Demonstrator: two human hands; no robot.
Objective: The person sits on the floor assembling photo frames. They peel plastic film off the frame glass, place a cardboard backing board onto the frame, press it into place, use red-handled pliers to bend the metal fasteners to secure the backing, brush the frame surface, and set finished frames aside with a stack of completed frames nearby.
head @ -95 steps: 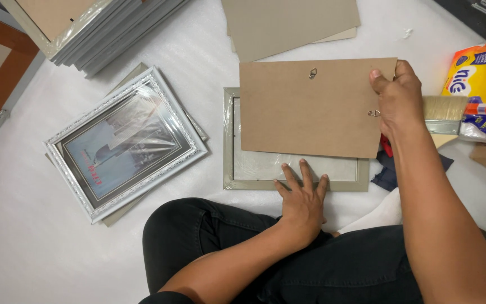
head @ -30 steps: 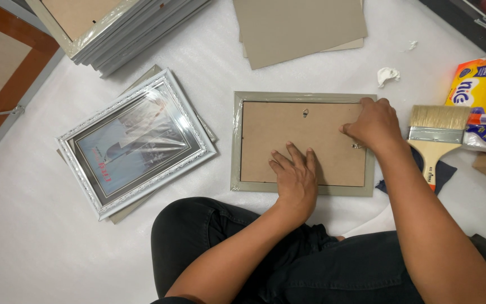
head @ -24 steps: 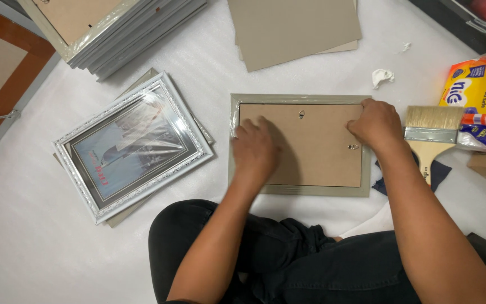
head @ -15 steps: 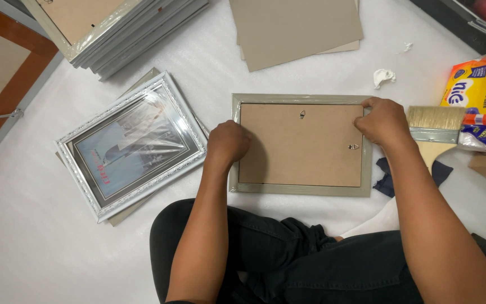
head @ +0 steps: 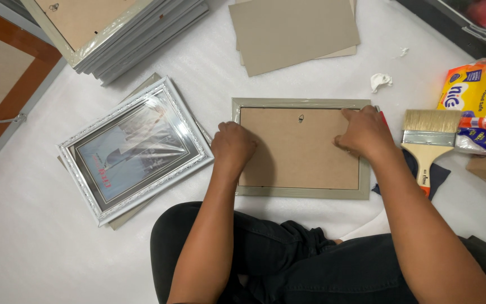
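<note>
A grey picture frame (head: 301, 192) lies face down on the white sheet in front of my knees. A brown backing board (head: 299, 149) with a small metal hanger sits inside it. My left hand (head: 233, 147) is curled and presses on the frame's left edge. On the board's upper right part rests my right hand (head: 364, 133), fingers bent and pushing down. Neither hand holds anything.
A silver wrapped frame (head: 133, 148) lies face up at the left. A stack of frames (head: 119, 28) sits at top left, loose grey boards (head: 293, 28) at top centre. A wide paintbrush (head: 427, 141), a yellow packet (head: 476, 95) and a paper scrap (head: 380, 81) lie at the right.
The backing board, lifted earlier by my right hand, now lies inside the frame. My left hand slid from the bottom middle to the left edge; my right stays at the right side.
</note>
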